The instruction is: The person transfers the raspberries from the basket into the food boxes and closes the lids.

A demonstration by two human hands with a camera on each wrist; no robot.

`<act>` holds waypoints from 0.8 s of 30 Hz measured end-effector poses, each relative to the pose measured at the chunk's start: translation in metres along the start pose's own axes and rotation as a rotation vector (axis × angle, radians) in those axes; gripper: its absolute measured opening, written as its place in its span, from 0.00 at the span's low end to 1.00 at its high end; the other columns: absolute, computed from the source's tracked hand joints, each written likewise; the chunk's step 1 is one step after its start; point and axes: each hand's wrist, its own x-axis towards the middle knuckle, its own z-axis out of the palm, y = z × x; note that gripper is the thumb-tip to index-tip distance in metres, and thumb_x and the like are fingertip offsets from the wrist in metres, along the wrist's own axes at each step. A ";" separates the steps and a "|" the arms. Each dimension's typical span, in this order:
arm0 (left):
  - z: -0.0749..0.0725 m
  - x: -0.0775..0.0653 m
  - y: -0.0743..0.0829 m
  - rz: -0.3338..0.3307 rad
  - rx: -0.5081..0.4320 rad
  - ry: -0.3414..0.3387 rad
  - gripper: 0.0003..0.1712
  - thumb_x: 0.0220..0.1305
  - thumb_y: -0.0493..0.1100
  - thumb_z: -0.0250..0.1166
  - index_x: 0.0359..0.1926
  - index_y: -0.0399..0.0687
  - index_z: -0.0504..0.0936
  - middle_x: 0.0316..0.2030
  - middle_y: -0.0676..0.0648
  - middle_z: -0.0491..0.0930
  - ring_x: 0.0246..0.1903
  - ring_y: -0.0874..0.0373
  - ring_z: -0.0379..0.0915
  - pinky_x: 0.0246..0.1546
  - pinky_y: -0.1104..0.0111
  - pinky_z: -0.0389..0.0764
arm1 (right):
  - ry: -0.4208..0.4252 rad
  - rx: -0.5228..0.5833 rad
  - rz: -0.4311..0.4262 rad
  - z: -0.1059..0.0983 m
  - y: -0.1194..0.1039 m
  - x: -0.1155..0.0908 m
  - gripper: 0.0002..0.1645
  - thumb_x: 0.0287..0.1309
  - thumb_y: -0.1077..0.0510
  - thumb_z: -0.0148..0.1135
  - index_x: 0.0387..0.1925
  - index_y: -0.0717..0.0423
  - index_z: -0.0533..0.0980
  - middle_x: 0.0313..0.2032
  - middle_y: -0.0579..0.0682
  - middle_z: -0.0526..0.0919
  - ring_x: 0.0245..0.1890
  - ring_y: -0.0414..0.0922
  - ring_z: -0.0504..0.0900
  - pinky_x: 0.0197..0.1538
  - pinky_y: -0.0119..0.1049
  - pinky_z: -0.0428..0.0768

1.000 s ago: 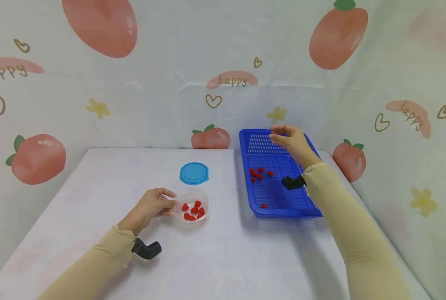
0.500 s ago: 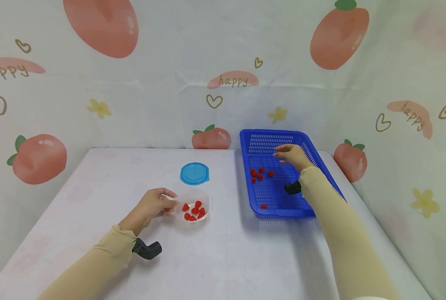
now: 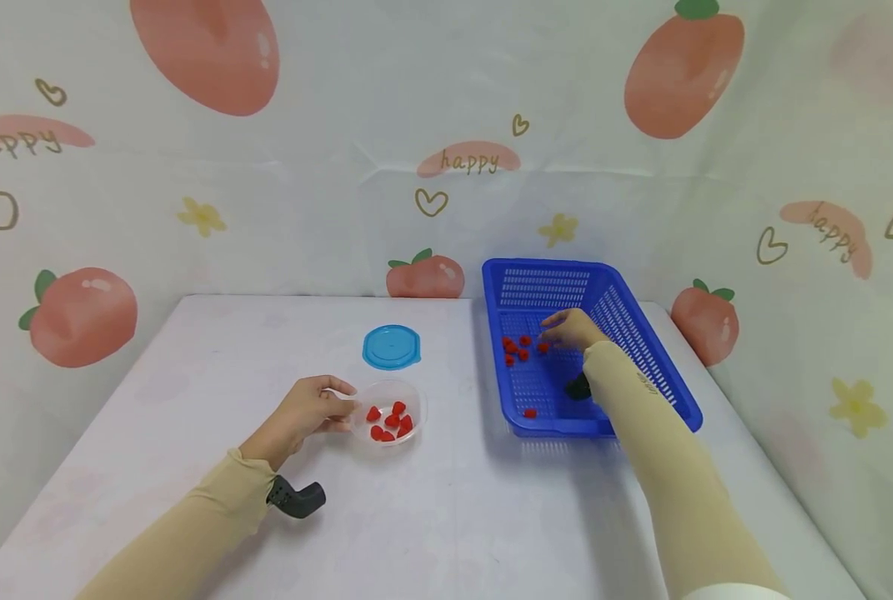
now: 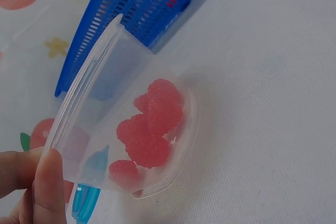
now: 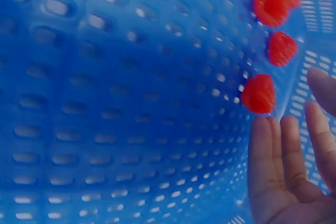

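A clear round plastic tub (image 3: 380, 392) holding several red raspberries (image 3: 393, 421) stands on the table. My left hand (image 3: 305, 412) pinches its left rim, with thumb and finger at the lip in the left wrist view. My right hand (image 3: 572, 327) reaches down into the blue plastic basket (image 3: 544, 427), fingers spread and nothing between them. In the right wrist view its fingertips are right by one raspberry (image 5: 259, 94), thumb apart from the fingers. More raspberries (image 3: 511, 348) lie in a cluster along the basket's left side, and a single raspberry (image 3: 530, 413) sits near its front.
A blue lid (image 3: 392, 347) lies flat on the table (image 3: 288, 333) behind the tub. The basket's raised slotted walls surround the right hand. Behind the table hangs a white backdrop (image 3: 303, 217) printed with fruit and hearts.
My right hand has come down from above the basket's back wall to the raspberries inside, moving forward and slightly left. My left hand keeps its grip on the tub.
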 end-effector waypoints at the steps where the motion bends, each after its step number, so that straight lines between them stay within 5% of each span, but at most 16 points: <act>1: 0.000 0.000 0.000 -0.001 0.000 0.001 0.20 0.63 0.39 0.65 0.53 0.35 0.74 0.28 0.46 0.78 0.25 0.58 0.75 0.30 0.73 0.83 | -0.005 -0.009 0.013 0.001 0.000 -0.001 0.27 0.62 0.66 0.60 0.61 0.73 0.67 0.60 0.69 0.70 0.59 0.61 0.75 0.61 0.47 0.75; 15: 0.001 -0.002 0.001 -0.004 -0.018 -0.003 0.20 0.62 0.39 0.66 0.53 0.36 0.74 0.28 0.46 0.78 0.25 0.57 0.75 0.29 0.73 0.83 | 0.032 -0.066 0.092 0.008 0.004 0.003 0.18 0.58 0.69 0.63 0.50 0.72 0.74 0.40 0.58 0.84 0.47 0.51 0.81 0.57 0.45 0.79; 24: 0.001 -0.001 0.000 0.001 -0.013 -0.001 0.20 0.62 0.39 0.66 0.53 0.35 0.74 0.27 0.46 0.78 0.25 0.57 0.75 0.29 0.72 0.83 | 0.032 -0.125 0.090 0.008 0.005 0.009 0.13 0.56 0.68 0.65 0.43 0.70 0.77 0.37 0.53 0.82 0.41 0.47 0.79 0.52 0.43 0.82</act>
